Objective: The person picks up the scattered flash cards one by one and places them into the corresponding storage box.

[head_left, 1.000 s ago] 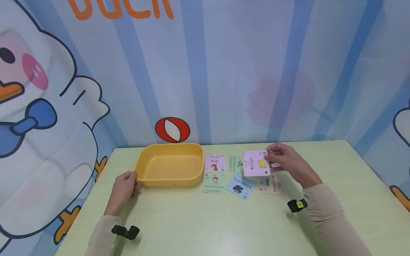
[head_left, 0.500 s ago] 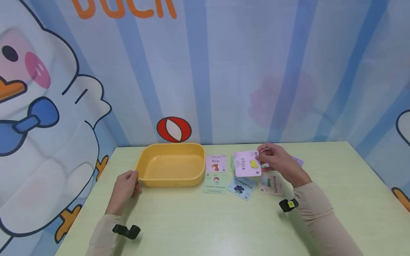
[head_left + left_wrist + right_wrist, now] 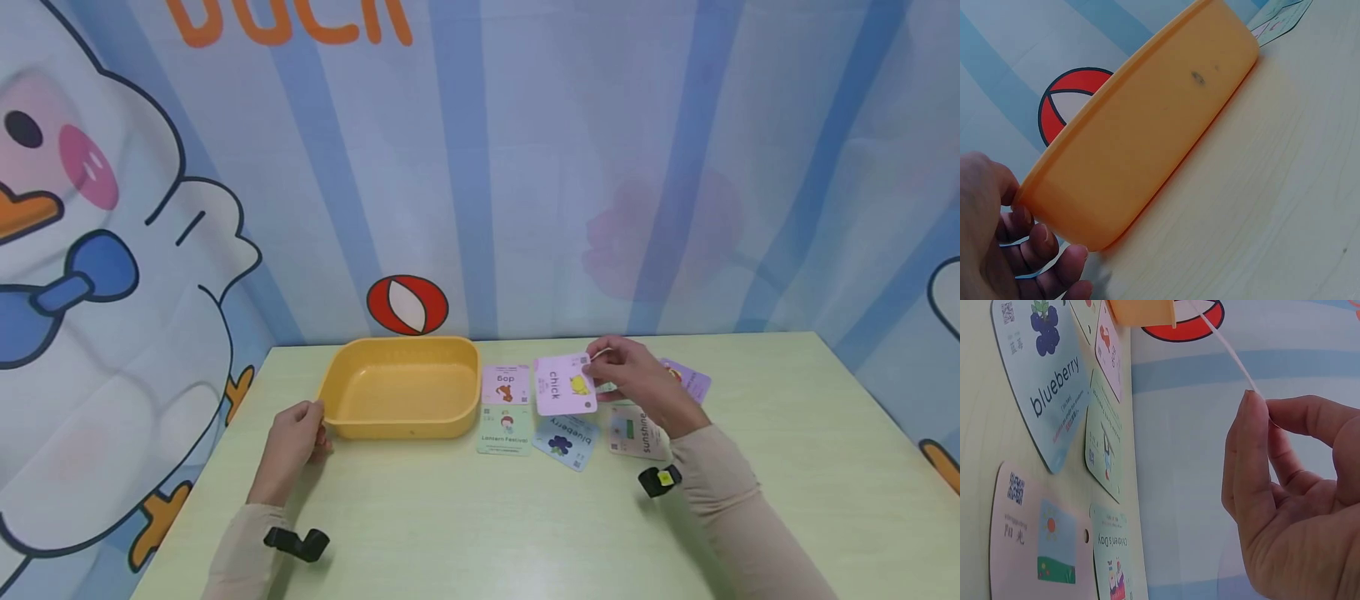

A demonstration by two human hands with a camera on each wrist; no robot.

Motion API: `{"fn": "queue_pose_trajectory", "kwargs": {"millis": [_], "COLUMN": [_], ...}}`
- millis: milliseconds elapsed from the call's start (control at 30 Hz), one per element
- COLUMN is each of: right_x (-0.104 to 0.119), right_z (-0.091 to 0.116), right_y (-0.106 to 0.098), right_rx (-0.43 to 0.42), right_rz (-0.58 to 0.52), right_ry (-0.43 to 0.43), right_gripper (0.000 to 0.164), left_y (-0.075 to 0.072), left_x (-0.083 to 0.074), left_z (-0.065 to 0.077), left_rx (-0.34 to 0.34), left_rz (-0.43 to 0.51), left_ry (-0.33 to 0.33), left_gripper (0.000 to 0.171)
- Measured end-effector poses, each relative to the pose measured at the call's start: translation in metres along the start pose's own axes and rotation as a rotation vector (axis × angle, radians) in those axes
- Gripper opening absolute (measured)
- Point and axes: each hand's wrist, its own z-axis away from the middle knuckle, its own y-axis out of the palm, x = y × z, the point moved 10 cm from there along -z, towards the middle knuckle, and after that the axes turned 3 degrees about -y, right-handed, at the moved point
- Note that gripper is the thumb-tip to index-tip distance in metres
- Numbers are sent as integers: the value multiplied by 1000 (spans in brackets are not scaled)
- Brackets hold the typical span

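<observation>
Here, a person's right hand [image 3: 636, 379] pinches a pink chick card [image 3: 562, 385] above the table [image 3: 480, 525], right of the yellow tray [image 3: 401, 429], whose near left corner the left hand [image 3: 291, 435] grips with curled fingers. The dog card [image 3: 504, 385] lies just beside the tray's right side; the blueberry card [image 3: 566, 442] and sunshine card [image 3: 637, 432] lie farther right.

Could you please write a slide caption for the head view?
The right hand pinches a chick flashcard while the left hand grips a yellow tray.
</observation>
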Motion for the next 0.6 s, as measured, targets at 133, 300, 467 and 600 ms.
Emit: {"fn": "queue_pose_trajectory", "kwargs": {"millis": [133,300,467,600], "right_x": [0,1,6,9], "right_z": [-2,-6,-7,-10], "right_y": [3,7,11,15], "right_rx": [-4,-13,-20,-25], "right_rz": [1,2,3,-13], "right_ry": [-1,8,-5,-28], "right_gripper": [31,29,29,30], "left_y": [0,0,0,0], "left_x": [0,1,-1,-2], "left_z": [-1,0,2,2], "left_rx": [0,3,8,6], "left_rz": [0,5,7,3], "left_ry": [3,-1,7,15], "left_gripper": [38,38,39,39]}}
